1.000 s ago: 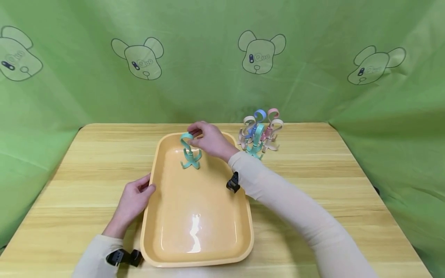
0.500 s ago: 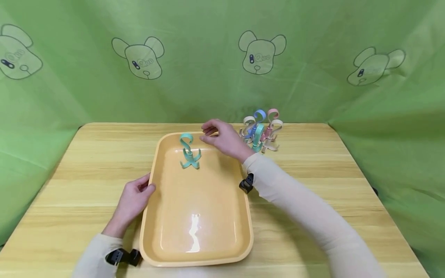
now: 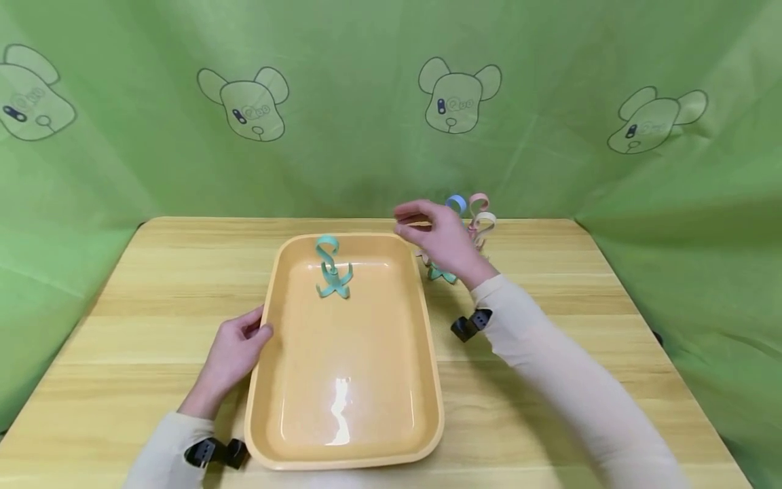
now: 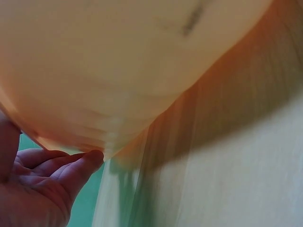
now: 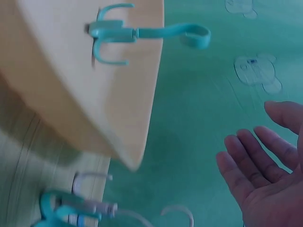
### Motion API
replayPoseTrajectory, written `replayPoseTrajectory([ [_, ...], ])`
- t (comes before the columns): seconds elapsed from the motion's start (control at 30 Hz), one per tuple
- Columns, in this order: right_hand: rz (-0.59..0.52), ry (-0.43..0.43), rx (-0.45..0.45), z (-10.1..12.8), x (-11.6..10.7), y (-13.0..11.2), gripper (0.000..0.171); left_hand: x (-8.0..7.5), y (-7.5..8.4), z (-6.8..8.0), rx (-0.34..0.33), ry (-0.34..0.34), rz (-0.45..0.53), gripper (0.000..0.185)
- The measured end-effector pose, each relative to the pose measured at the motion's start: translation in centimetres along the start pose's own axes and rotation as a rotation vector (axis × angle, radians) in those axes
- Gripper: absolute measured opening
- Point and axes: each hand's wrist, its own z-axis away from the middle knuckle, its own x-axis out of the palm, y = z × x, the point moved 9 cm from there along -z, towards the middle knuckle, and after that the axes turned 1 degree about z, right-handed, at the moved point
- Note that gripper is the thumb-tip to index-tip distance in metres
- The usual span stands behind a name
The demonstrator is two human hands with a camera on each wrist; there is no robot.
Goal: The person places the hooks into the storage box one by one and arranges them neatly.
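An orange tray (image 3: 360, 435) lies in the middle of the wooden table. A teal hook (image 3: 332, 268) stands upright in its far end, free of any hand; the right wrist view shows this hook (image 5: 137, 33) against the tray wall (image 5: 109, 118). My right hand (image 3: 430, 231) hovers past the tray's far right corner, fingers relaxed and empty, in front of a cluster of hooks (image 3: 479, 217). My left hand (image 3: 241, 343) holds the tray's left rim, thumb on top. In the left wrist view its fingers (image 4: 71, 168) curl under the tray (image 4: 118, 71).
The cluster holds blue (image 3: 455, 202), pink (image 3: 479, 200), cream (image 3: 485, 221) and teal (image 3: 441, 274) hooks, partly hidden by my right hand. Green printed cloth (image 3: 366, 102) walls the table on three sides. Bare wood (image 3: 580, 285) shows right and left of the tray.
My right hand let go of the teal hook, which stays standing in the tray, and moved right to the hook cluster. The left hand has not moved.
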Motion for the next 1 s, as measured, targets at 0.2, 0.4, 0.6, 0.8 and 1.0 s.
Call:
replayPoseTrajectory([
  [0.2, -0.039, 0.079, -0.002, 1.4, -2.9, 1.2, 0.035, 0.0, -0.3, 0.1, -0.002, 0.003, -0.004, 0.046],
  [0.4, -0.052, 0.175, -0.012, 2.6, -5.3, 2.2, 0.035, 0.1, -0.2, 0.0, 0.005, 0.005, 0.008, 0.046],
  [0.6, -0.07, 0.224, 0.004, 3.0, -6.6, 3.8, 0.039, 0.1, -0.3, 0.0, -0.007, 0.004, 0.011, 0.046],
  [0.8, -0.022, 0.25, 0.03, 3.0, -7.1, 5.7, 0.041, 0.2, -0.4, 0.1, -0.024, -0.007, 0.03, 0.047],
  [1.0, 0.023, 0.255, 0.069, 2.9, -7.1, 7.2, 0.045, 0.1, -0.3, 0.1, -0.02, -0.011, 0.03, 0.047],
])
